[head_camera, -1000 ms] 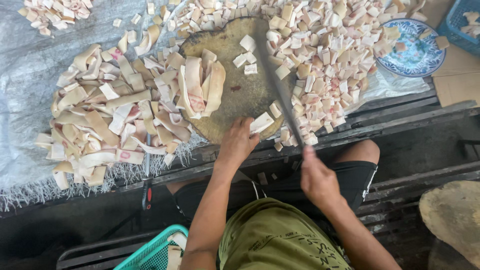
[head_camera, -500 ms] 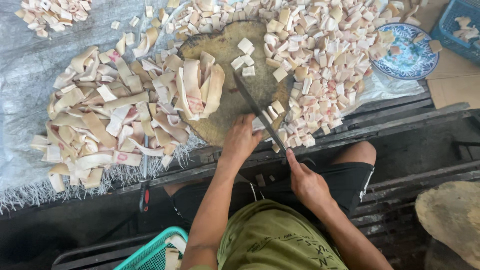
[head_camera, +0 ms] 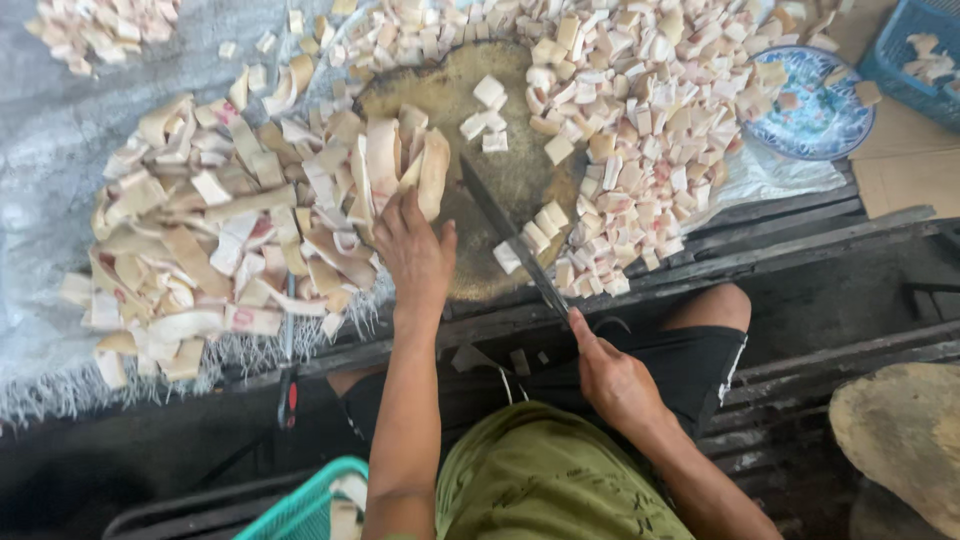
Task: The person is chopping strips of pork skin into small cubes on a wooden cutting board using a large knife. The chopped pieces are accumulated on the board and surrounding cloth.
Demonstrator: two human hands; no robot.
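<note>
A round wooden chopping block (head_camera: pixel 505 165) lies in front of me, ringed by pale meat or skin pieces. My left hand (head_camera: pixel 415 250) rests on the block's near left part, fingers spread and touching the long strips (head_camera: pixel 400 160) standing there. My right hand (head_camera: pixel 612 378) grips the handle of a long dark knife (head_camera: pixel 510 235), its blade lying flat across the block and pointing up-left. A few small cubes (head_camera: pixel 487 110) sit on the block's far side.
A heap of long strips (head_camera: pixel 200 240) lies left on a grey sheet; a heap of cut cubes (head_camera: pixel 650 120) spreads right. A blue patterned plate (head_camera: pixel 815 95), a blue crate (head_camera: pixel 920 55), a teal basket (head_camera: pixel 305 505) and a second wooden block (head_camera: pixel 900 435) are nearby.
My left hand moved forward from the block's near edge onto the strips. The knife came down from raised to lying low across the block, and my right hand drew nearer the block.
</note>
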